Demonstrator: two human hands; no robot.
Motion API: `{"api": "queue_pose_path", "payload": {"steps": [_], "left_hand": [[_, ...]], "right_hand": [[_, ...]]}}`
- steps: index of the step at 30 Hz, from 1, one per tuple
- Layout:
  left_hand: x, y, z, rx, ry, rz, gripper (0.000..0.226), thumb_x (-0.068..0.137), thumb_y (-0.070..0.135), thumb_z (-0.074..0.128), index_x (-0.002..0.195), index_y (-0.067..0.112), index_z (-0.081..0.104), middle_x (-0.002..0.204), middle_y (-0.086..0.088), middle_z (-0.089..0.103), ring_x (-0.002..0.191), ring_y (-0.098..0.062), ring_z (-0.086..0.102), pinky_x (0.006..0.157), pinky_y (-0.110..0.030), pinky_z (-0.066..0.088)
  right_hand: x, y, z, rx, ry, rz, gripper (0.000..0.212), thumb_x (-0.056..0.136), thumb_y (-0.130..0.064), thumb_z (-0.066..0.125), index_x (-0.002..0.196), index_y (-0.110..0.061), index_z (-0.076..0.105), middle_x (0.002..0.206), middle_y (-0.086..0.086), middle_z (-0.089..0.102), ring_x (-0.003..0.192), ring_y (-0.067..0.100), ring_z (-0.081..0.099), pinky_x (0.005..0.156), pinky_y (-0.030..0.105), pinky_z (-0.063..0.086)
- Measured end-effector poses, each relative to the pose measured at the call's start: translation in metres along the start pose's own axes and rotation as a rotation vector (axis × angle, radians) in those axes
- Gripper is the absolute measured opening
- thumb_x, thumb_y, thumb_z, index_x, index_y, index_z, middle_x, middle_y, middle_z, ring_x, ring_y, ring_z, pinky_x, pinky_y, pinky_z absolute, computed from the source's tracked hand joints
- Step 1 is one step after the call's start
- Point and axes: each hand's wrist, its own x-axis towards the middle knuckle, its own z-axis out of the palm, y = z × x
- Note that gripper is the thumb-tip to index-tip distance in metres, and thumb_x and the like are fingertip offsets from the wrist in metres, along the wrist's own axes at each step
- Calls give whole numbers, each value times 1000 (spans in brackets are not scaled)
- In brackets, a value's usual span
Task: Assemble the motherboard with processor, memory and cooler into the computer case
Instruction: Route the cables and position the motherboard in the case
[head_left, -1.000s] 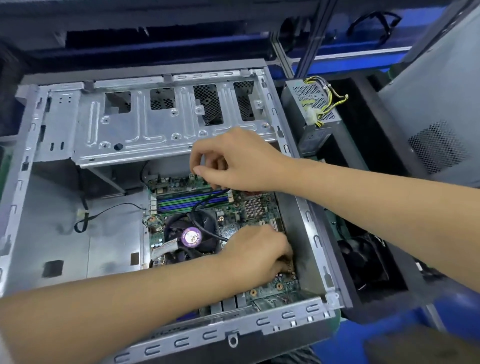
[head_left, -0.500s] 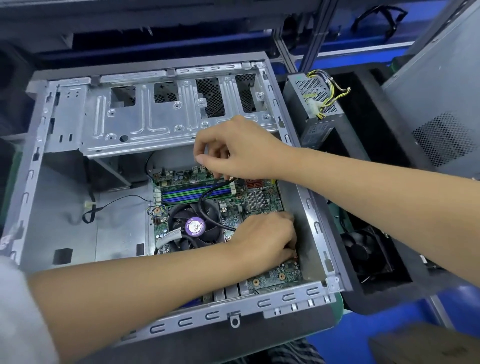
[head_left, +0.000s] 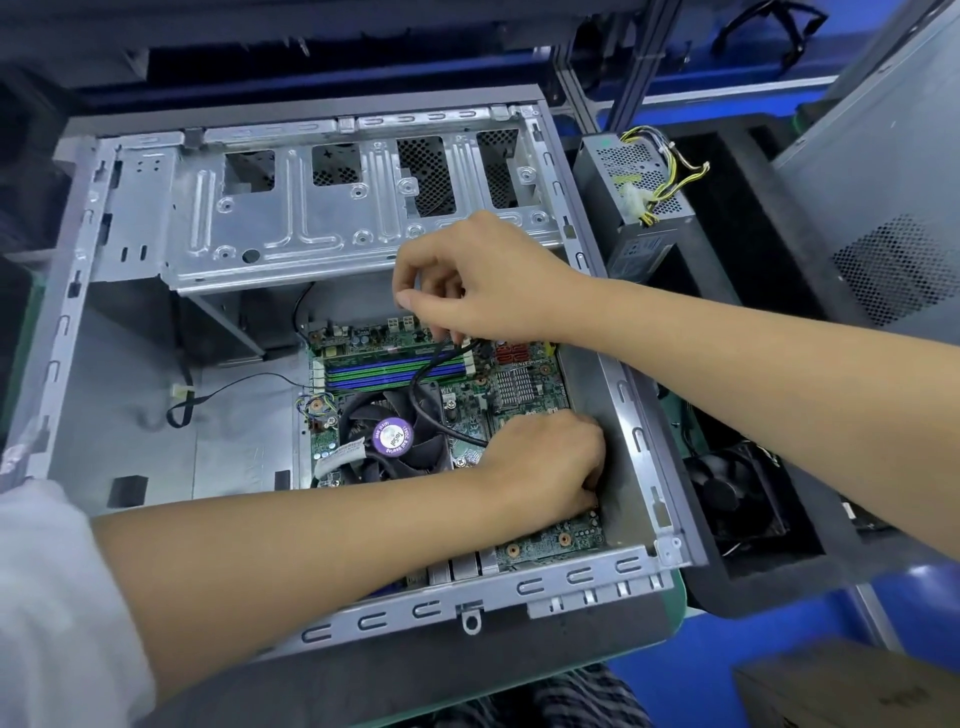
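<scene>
Reaching in from the near left, a white sleeve (head_left: 57, 613) and bare forearm lead to the left hand (head_left: 545, 467), which sits knuckles-up on the motherboard (head_left: 550, 540) by the right wall of the computer case (head_left: 639, 431); its fingers are curled down against the board's right edge, and whether they grasp anything cannot be told. The board lies flat in the case's right half, near edge close to the front rail. Just left of that hand sits the cooler fan (head_left: 389, 436) with a purple hub label, a black cable (head_left: 431, 395) looping across it. Beyond the fan run blue and green memory slots (head_left: 384, 371). Above their right end the right hand (head_left: 483, 280), coming in from the right, has its fingers clenched in a pinch on the upper end of the black cable at a small white connector (head_left: 467, 345). On the bare case floor to the left lies a loose black wire (head_left: 218, 395) with a white plug. Farther back spans the metal drive cage (head_left: 291, 208). Outside the case, far right, a power supply (head_left: 639, 197) with yellow and black wires stands in black foam, a black fan (head_left: 727, 488) lying nearer in the same tray.
</scene>
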Motion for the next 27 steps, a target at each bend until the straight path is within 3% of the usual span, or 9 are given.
{"api": "queue_pose_path", "payload": {"steps": [5,9,15,22,27], "left_hand": [[-1,2,0,29,1,-8,11,79,25,73,76,16,66,92,-2,62,79,-26,60,58,-27,34],[1,2,2,30,-5,-44,24,79,26,73,67,22,53,93,-4,64,80,-27,61,59,-27,36],[1,2,7,-17,3,-81,14,81,30,74,79,18,67,95,-4,66,85,-27,63,64,-30,47],[0,-1,10,-18,-15,-86,8,83,29,72,82,21,70,97,-1,66,88,-27,63,64,-30,47],[2,-2,11,-16,15,-73,14,79,33,74,79,21,69,93,1,66,84,-23,63,61,-28,44]], "right_hand": [[0,0,0,-9,-3,5,13,90,-18,54,86,-16,66,60,-7,68,52,-2,62,57,12,47],[0,-1,0,-15,-5,12,13,90,-18,54,86,-16,66,60,-6,68,53,-2,62,57,10,45],[0,-1,0,-1,-13,18,12,90,-18,54,85,-17,65,61,-6,68,52,0,62,57,10,44],[0,-1,0,26,-18,21,13,91,-18,53,86,-15,65,61,-7,68,50,1,63,56,10,44],[0,-1,-2,-32,-8,16,14,90,-18,54,89,-16,67,62,-6,69,63,-1,62,61,15,46]]}}
